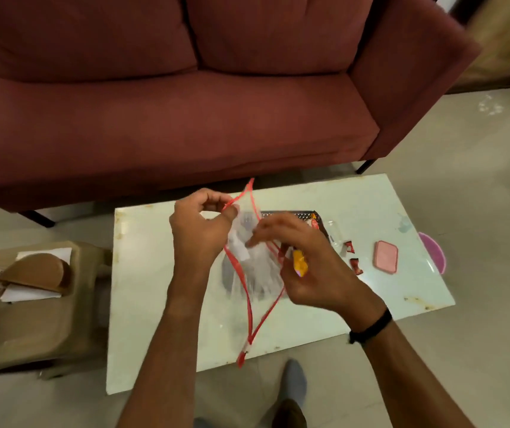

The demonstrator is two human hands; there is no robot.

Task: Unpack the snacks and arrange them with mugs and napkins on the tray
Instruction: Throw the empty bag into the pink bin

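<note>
Above the white table (161,304) I hold a clear zip bag with red edging (257,273), its mouth spread wide. My left hand (201,230) pinches the bag's upper red rim. My right hand (306,257) is at the bag's mouth, its lower fingers curled on an orange snack packet (299,262). A black mesh tray (297,216) lies behind my hands, mostly hidden, with a red packet (314,223) at its right end. Two small red wrapped snacks (352,256) lie on the table right of the tray.
A pink rectangular lid (386,257) rests on the table's right side, a pink round object (433,254) just past the edge. A clear glass (335,234) lies by the tray. A brown stool with papers and patterned napkins (31,279) stands left. A maroon sofa (185,103) is behind the table.
</note>
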